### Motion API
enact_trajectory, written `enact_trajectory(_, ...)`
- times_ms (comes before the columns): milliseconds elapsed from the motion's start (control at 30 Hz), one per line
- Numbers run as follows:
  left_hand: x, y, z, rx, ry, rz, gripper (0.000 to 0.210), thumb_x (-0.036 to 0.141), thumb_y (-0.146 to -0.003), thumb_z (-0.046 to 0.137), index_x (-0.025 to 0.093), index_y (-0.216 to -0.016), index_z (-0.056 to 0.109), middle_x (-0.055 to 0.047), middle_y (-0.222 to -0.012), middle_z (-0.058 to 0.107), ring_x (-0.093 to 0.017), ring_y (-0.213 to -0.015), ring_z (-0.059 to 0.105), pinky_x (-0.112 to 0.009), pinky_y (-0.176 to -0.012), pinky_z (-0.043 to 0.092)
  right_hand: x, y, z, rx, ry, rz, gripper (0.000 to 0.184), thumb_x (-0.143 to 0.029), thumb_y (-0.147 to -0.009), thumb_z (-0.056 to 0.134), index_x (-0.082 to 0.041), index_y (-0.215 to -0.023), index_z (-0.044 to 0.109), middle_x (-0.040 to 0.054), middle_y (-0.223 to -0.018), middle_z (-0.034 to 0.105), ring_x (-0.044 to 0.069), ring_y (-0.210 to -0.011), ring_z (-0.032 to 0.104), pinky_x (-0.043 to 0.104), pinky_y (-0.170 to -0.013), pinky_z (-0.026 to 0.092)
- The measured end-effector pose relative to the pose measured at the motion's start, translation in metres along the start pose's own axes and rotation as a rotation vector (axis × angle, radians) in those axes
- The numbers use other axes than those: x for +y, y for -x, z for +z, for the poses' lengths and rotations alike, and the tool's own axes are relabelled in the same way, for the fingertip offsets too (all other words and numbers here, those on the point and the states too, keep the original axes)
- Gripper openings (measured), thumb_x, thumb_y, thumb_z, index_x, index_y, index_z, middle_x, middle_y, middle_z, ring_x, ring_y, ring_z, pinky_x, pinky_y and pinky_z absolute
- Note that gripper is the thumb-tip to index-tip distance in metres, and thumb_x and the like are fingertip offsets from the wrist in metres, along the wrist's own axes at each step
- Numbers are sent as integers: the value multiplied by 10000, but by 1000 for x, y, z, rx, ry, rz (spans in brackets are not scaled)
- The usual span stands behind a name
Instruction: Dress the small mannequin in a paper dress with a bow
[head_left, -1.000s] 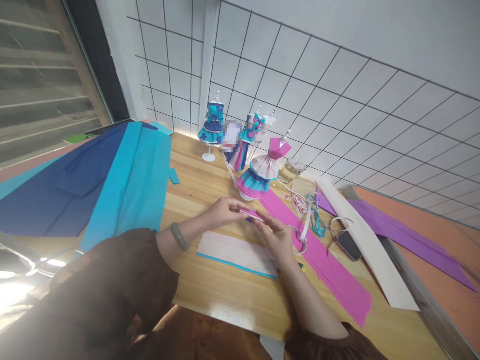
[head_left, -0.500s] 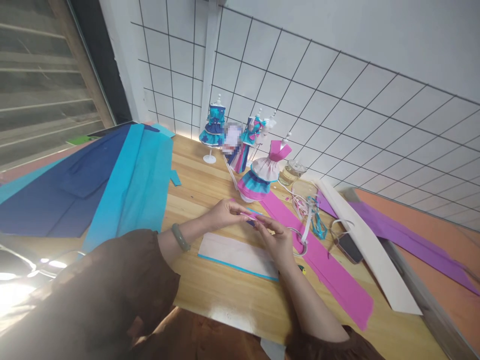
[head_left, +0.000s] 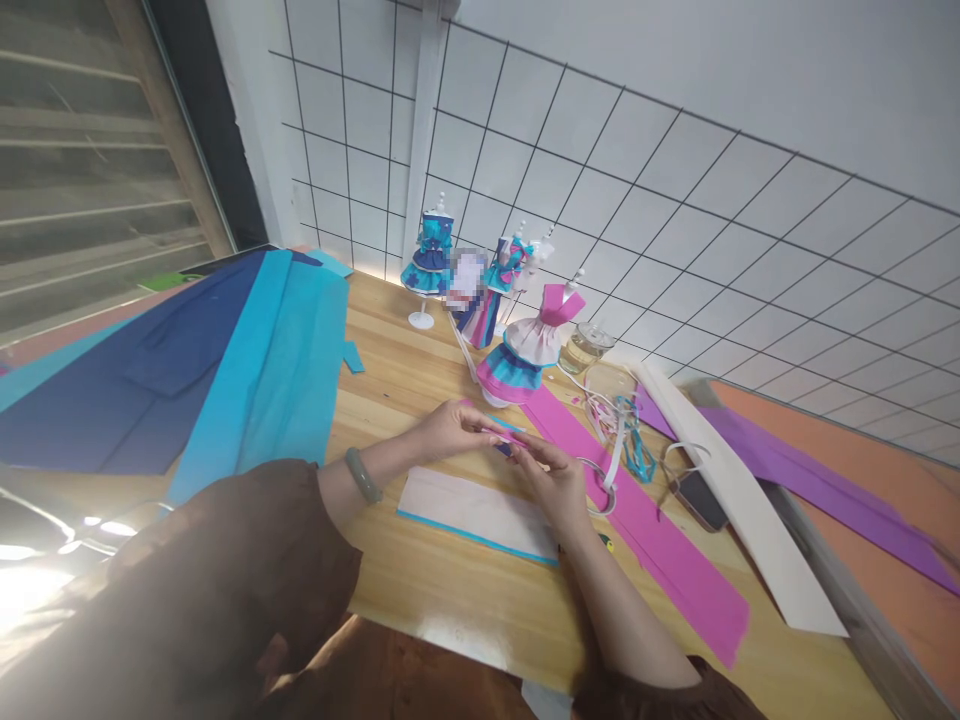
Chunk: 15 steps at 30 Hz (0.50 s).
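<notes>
Between my two hands, just above the table, is a small pink paper strip (head_left: 508, 435). My left hand (head_left: 457, 430) pinches its left end between thumb and fingertips. My right hand (head_left: 553, 480) is closed on the right end, fingers bent. Bits of blue and dark blue show right behind and under the strip; I cannot make out what they belong to. Below the hands lies a flat pale pink paper piece (head_left: 472, 512) with a bright blue lower edge, its right end next to my right wrist. A long magenta paper strip (head_left: 675, 560) runs beneath and beyond my right hand.
Doll dress forms stand at the back: one in a blue dress (head_left: 429, 270), one in a pink tiered dress (head_left: 529, 345). Large blue paper sheets (head_left: 292, 350) cover the left. A glass jar (head_left: 586, 348), ribbons (head_left: 637, 450), a dark phone-like object (head_left: 697, 498) and a white strip (head_left: 742, 510) are right.
The view has shifted very slightly. Both hands stay in nearly the same place with the pink strip between them.
</notes>
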<state>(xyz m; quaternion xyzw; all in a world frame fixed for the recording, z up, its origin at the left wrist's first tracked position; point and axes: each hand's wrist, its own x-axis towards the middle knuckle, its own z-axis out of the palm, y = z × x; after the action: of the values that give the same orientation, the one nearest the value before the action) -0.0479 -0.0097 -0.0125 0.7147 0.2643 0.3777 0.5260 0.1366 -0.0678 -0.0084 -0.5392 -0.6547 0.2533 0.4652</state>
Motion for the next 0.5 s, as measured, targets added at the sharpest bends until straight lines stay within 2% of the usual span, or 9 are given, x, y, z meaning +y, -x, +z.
enact_trajectory(200, 1, 0, 0, -6, -2, -9, 343, 373, -768, 616, 132, -997, 697, -96, -947, 713, -192, -899, 652, -253, -781, 491, 0, 0, 1, 7, 10, -18, 290, -376, -781, 616, -195, -989, 706, 60, -757, 735, 201, -668, 682, 338, -664, 542)
enact_trajectory(500, 2, 0, -1, -15, -19, -15, 338, 363, -757, 629, 127, -988, 700, -101, -936, 714, -191, -866, 655, -250, -754, 493, 3, 0, 1, -3, -24, 42, 304, -380, -772, 626, -174, -981, 705, 55, -705, 726, 192, -634, 677, 313, -629, 537)
